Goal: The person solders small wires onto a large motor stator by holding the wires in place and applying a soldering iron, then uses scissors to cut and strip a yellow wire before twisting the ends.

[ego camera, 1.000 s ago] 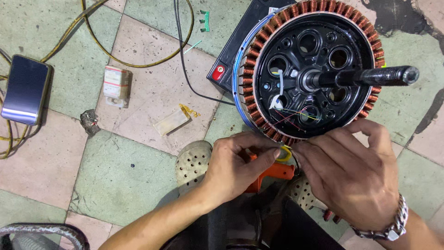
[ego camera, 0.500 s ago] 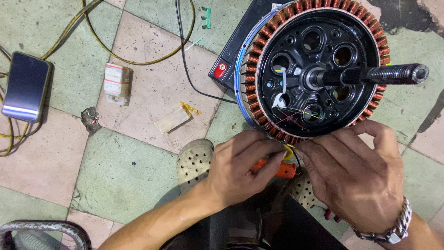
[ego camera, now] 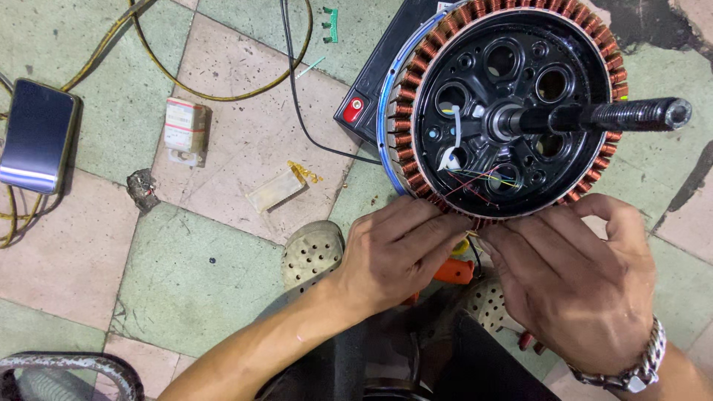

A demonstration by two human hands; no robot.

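- While the motor stator [ego camera: 512,111] stands on edge on the tiled floor [ego camera: 223,148], its ring of copper windings faces up toward the camera and its black axle [ego camera: 609,115] sticks out to the right.
- The left hand [ego camera: 390,256] and right hand [ego camera: 579,286] meet at the stator's lower rim, fingers bent and pinched together on something small there; what they grip is hidden.
- An orange-handled tool [ego camera: 453,271] lies just under the hands, between 2 perforated sandals [ego camera: 312,252].
- Thin coloured wires [ego camera: 483,178] run across the black hub.
- A black box with a red switch [ego camera: 355,109] sits behind the stator.
- Well apart on the left lie a phone [ego camera: 37,134], a small white packet [ego camera: 184,126] and a yellow cable [ego camera: 223,93].
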